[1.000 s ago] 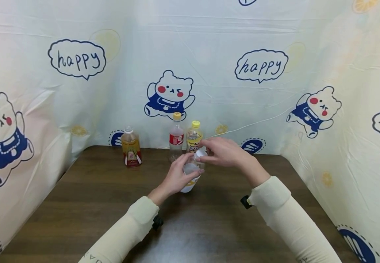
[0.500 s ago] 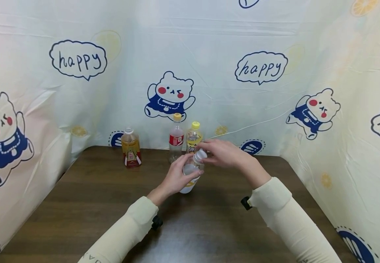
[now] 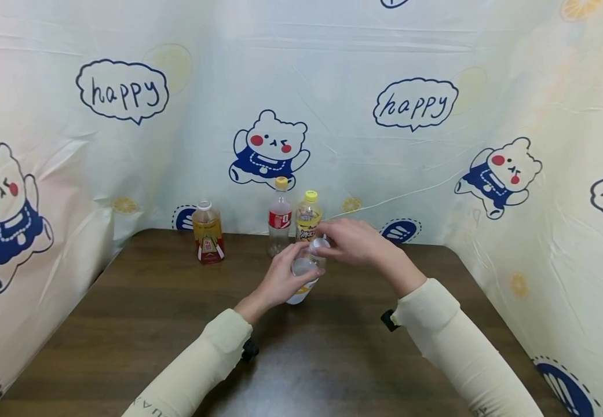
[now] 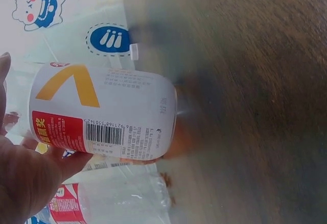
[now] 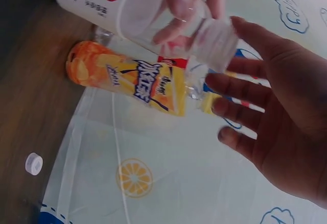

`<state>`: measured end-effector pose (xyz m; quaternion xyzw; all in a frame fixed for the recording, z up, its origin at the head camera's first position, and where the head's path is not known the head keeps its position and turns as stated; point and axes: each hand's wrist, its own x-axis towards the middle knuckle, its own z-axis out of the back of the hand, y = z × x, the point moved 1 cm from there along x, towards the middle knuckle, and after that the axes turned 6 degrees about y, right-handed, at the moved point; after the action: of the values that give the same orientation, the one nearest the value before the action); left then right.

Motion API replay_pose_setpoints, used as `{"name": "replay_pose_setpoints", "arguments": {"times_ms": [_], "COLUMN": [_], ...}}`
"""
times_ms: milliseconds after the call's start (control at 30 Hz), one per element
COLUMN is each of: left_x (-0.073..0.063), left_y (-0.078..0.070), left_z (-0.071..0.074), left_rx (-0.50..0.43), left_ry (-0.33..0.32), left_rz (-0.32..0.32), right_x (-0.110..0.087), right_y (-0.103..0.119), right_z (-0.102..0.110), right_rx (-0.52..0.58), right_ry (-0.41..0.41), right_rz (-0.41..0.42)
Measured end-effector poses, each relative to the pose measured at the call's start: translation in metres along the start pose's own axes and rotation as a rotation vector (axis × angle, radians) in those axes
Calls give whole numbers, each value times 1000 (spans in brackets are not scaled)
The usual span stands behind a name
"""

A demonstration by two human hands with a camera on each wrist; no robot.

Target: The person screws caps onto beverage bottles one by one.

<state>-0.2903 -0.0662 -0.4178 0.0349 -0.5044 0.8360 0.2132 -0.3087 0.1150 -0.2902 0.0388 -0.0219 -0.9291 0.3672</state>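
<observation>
My left hand grips a clear plastic bottle with a white, yellow and red label round its body. The bottle leans, its top towards the right in the head view. At its neck sits a whitish cap, which my right hand pinches between thumb and index finger. The other right fingers hang loosely curled beside the cap in the right wrist view. Directly behind stands a yellow-capped drink bottle, partly covered by the right hand.
A clear bottle with a red label and a brownish drink bottle stand at the back of the wooden table. One loose white cap lies on the tabletop near the printed curtain.
Half a second ago the right fingers were spread a little off the cap, showing more of it; now they are round it again. The left hand and bottle have barely moved.
</observation>
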Motion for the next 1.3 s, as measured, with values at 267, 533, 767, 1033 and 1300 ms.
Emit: {"name": "replay_pose_setpoints", "arguments": {"times_ms": [267, 533, 767, 1033, 1300], "left_x": [-1, 0, 0, -1, -1], "left_y": [2, -1, -1, 0, 1], "left_z": [2, 2, 0, -1, 0], "left_rx": [11, 22, 23, 14, 11], "left_ry": [-12, -1, 4, 15, -5], "left_rz": [3, 6, -2, -2, -3], "right_x": [1, -12, -11, -5, -5], "right_y": [-6, -6, -2, 0, -2], "right_z": [-1, 19, 17, 10, 12], "right_rx": [-24, 236, 204, 69, 5], "right_ry": [-24, 94, 115, 84, 39], "right_rz": [-94, 46, 116, -18, -122]}}
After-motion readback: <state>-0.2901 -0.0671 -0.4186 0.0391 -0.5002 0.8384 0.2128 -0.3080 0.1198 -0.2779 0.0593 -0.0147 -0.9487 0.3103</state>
